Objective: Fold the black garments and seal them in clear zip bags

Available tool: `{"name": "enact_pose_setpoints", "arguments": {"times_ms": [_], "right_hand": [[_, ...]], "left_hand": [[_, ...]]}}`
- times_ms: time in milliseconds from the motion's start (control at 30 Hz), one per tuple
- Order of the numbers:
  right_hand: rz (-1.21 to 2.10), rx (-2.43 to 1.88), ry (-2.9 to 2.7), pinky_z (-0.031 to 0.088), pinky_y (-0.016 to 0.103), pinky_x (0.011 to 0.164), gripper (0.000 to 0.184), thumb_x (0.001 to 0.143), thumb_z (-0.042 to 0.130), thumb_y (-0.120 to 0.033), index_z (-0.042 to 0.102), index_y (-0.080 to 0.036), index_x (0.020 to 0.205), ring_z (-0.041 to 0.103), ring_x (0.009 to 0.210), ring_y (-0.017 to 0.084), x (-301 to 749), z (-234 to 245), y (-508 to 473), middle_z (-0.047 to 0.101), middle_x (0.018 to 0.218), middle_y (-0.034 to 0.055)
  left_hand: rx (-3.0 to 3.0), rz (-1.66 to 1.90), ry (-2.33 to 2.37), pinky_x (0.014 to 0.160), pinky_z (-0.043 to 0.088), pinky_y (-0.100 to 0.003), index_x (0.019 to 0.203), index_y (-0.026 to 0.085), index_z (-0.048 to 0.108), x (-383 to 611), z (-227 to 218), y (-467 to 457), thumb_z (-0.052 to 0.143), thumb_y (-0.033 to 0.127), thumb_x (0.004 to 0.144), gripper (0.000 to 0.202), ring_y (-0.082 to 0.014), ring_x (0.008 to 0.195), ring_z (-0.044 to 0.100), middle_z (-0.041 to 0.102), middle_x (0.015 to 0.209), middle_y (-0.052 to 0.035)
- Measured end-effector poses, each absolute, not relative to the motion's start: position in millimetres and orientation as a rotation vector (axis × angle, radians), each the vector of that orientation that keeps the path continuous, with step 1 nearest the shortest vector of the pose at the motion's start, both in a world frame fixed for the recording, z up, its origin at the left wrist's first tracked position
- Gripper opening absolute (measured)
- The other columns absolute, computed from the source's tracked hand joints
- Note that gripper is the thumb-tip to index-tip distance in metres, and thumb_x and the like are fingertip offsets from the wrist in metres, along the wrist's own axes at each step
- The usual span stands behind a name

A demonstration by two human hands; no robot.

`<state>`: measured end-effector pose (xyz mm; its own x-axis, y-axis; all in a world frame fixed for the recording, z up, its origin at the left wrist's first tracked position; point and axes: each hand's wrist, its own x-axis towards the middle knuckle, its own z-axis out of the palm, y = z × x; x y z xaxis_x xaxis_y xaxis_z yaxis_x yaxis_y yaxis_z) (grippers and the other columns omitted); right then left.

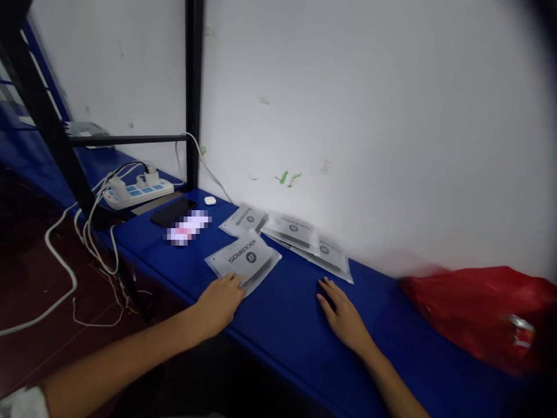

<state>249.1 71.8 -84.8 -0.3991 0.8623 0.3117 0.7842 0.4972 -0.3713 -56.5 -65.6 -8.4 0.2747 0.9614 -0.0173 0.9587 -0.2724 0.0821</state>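
My left hand (221,302) rests on the blue shelf (287,319) with its fingertips on the near corner of a grey packet (244,258) printed with black lettering; whether it grips the packet is unclear. My right hand (342,313) lies flat and open on the shelf, fingers stretched toward a fanned stack of similar grey packets (311,241) by the wall. Another grey packet (243,219) lies behind the first.
A red plastic bag (478,313) sits at the right on the shelf. A dark phone (172,212), a small white earbud case (210,200), and a white power strip (137,191) with cables are at the left. A black rack post (192,93) stands against the white wall.
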Motion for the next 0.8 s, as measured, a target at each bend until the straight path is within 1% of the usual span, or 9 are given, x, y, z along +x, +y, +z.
{"name": "enact_pose_setpoints", "arguments": {"times_ms": [100, 200, 267, 333, 367, 467, 533, 633, 800], "right_hand": [[0.238, -1.362, -2.275, 0.031, 0.053, 0.110, 0.048, 0.089, 0.042, -0.047, 0.057, -0.019, 0.126, 0.041, 0.133, 0.029, 249, -85, 71, 0.049, 0.140, 0.0128], [0.253, -1.363, -2.274, 0.031, 0.053, 0.111, 0.047, 0.089, 0.044, -0.046, 0.056, -0.020, 0.126, 0.040, 0.133, 0.029, 249, -84, 70, 0.048, 0.141, 0.0122], [0.269, -1.364, -2.276, 0.031, 0.052, 0.111, 0.047, 0.089, 0.044, -0.046, 0.056, -0.020, 0.126, 0.040, 0.133, 0.029, 248, -82, 68, 0.047, 0.141, 0.0121], [0.293, -1.370, -2.274, 0.031, 0.052, 0.111, 0.047, 0.089, 0.045, -0.045, 0.057, -0.019, 0.125, 0.041, 0.133, 0.028, 248, -79, 66, 0.048, 0.141, 0.0124], [0.302, -1.373, -2.270, 0.031, 0.052, 0.111, 0.046, 0.089, 0.045, -0.045, 0.058, -0.019, 0.124, 0.041, 0.132, 0.029, 248, -77, 65, 0.048, 0.140, 0.0127], [0.329, -1.354, -2.245, 0.035, 0.051, 0.109, 0.042, 0.088, 0.045, -0.042, 0.061, -0.018, 0.119, 0.047, 0.128, 0.028, 246, -70, 60, 0.053, 0.136, 0.0134], [0.348, -1.324, -2.219, 0.039, 0.050, 0.106, 0.038, 0.088, 0.046, -0.041, 0.064, -0.019, 0.114, 0.052, 0.123, 0.027, 244, -64, 57, 0.058, 0.131, 0.0128], [0.350, -1.268, -2.148, 0.042, 0.049, 0.104, 0.037, 0.089, 0.046, -0.041, 0.065, -0.019, 0.111, 0.056, 0.118, 0.026, 240, -54, 52, 0.061, 0.126, 0.0123], [0.338, -1.191, -2.064, 0.044, 0.045, 0.101, 0.034, 0.090, 0.045, -0.041, 0.066, -0.022, 0.108, 0.058, 0.115, 0.025, 235, -39, 42, 0.065, 0.120, 0.0095]], "left_hand": [[2.387, 0.393, 1.864, 0.082, 0.050, -0.034, 0.107, 0.019, 0.059, -61, -9, -67, 0.043, 0.005, 0.078, 0.035, -0.0225, 0.102, 0.055, 0.059, 0.110, -0.0091], [2.314, 0.712, 2.022, 0.093, 0.045, -0.044, 0.126, 0.016, 0.047, -65, -17, -48, 0.040, 0.025, 0.090, 0.038, -0.0287, 0.118, 0.047, 0.051, 0.129, -0.0154], [2.200, 0.765, 2.191, 0.096, 0.039, -0.054, 0.132, 0.012, 0.039, -66, -25, -30, 0.038, 0.037, 0.092, 0.047, -0.0359, 0.126, 0.039, 0.042, 0.138, -0.0220], [2.087, 0.719, 2.291, 0.097, 0.035, -0.059, 0.134, 0.009, 0.037, -66, -33, -14, 0.036, 0.044, 0.093, 0.054, -0.0402, 0.129, 0.035, 0.037, 0.141, -0.0261], [2.050, 0.686, 2.309, 0.097, 0.034, -0.060, 0.133, 0.008, 0.038, -67, -37, -8, 0.035, 0.046, 0.093, 0.055, -0.0408, 0.129, 0.035, 0.038, 0.141, -0.0266], [2.067, 0.644, 2.239, 0.099, 0.032, -0.059, 0.132, 0.010, 0.040, -68, -45, 2, 0.032, 0.048, 0.094, 0.055, -0.0377, 0.126, 0.040, 0.046, 0.136, -0.0233], [2.157, 0.649, 2.117, 0.100, 0.032, -0.056, 0.134, 0.014, 0.039, -67, -48, 3, 0.030, 0.051, 0.094, 0.055, -0.0339, 0.125, 0.041, 0.049, 0.134, -0.0197], [2.282, 0.589, 1.910, 0.103, 0.031, -0.051, 0.139, 0.016, 0.035, -63, -50, 3, 0.027, 0.055, 0.094, 0.060, -0.0300, 0.129, 0.039, 0.046, 0.138, -0.0165], [2.437, 0.382, 1.596, 0.107, 0.028, -0.048, 0.143, 0.020, 0.031, -41, -39, 15, 0.026, 0.058, 0.094, 0.063, -0.0291, 0.137, 0.030, 0.039, 0.146, -0.0143]]}}
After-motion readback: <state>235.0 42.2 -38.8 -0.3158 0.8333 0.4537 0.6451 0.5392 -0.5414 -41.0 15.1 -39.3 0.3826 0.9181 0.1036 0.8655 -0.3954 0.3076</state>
